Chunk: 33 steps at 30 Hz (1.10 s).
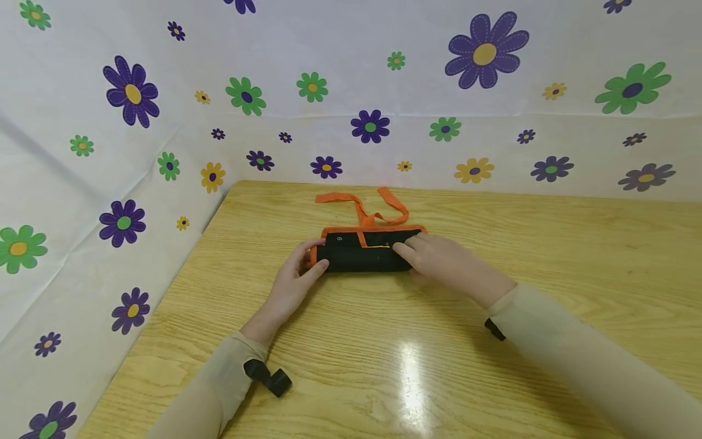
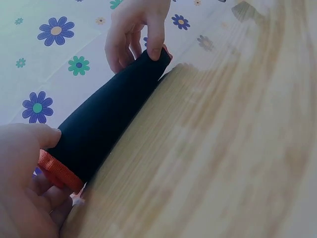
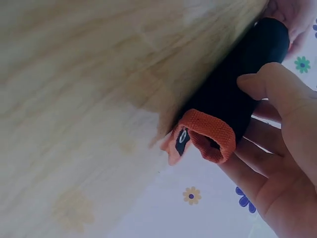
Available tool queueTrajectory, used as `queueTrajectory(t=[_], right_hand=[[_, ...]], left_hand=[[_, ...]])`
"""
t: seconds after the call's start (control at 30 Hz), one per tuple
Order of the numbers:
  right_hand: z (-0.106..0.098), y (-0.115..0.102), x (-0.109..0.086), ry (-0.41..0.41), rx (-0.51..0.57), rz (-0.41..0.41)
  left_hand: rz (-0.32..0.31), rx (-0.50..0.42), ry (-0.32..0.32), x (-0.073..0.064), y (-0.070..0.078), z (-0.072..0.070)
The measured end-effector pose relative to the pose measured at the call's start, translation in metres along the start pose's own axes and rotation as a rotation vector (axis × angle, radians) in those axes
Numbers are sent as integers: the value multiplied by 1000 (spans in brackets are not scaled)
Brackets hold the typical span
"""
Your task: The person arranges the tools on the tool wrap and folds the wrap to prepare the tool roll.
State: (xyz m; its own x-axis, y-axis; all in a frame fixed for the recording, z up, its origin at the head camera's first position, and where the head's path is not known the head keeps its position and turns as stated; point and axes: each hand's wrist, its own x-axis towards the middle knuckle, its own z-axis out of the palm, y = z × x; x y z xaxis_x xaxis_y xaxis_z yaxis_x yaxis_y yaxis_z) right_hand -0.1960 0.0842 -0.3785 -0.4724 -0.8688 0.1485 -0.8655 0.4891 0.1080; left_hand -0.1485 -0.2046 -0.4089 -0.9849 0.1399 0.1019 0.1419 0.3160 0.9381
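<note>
A black fabric tool roll point(image 1: 359, 261) with orange edging lies partly rolled up on the table, its rolled part toward me. My left hand point(image 1: 290, 280) grips its left end, thumb on the near side and fingers round the far side. At the other end my right hand point(image 1: 439, 259) holds the roll, fingers over the flat strip behind it. That strip shows a small white number and a thin yellow line. In the right wrist view the roll point(image 3: 233, 74) has a hollow, orange-edged end. The left wrist view shows both thumbs pressing the black cloth point(image 2: 109, 106).
Orange tie straps point(image 1: 395, 216) lie loosely curved on the table behind the roll. The wooden table point(image 1: 548, 262) meets a white flower-printed sheet point(image 1: 417, 91) at its back and left. Black bands point(image 1: 267, 378) are at both wrists.
</note>
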Motion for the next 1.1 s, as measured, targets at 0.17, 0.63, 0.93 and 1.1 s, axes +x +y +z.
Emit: queueTrajectory(t=[0.17,0.63,0.93,1.1], right_hand=[[-1,2,1,-28,36,29],[4,9,-3,-107,336,193],[0,10,-5,-136,363,211],[3,7,-8,-118,402,231]], left_hand=[[17,-2,-2,0,3,1],[57,162,-32,6,-23,-1],[-21,151,-15,5,-25,0],[-37,150,-15,4,-19,1]])
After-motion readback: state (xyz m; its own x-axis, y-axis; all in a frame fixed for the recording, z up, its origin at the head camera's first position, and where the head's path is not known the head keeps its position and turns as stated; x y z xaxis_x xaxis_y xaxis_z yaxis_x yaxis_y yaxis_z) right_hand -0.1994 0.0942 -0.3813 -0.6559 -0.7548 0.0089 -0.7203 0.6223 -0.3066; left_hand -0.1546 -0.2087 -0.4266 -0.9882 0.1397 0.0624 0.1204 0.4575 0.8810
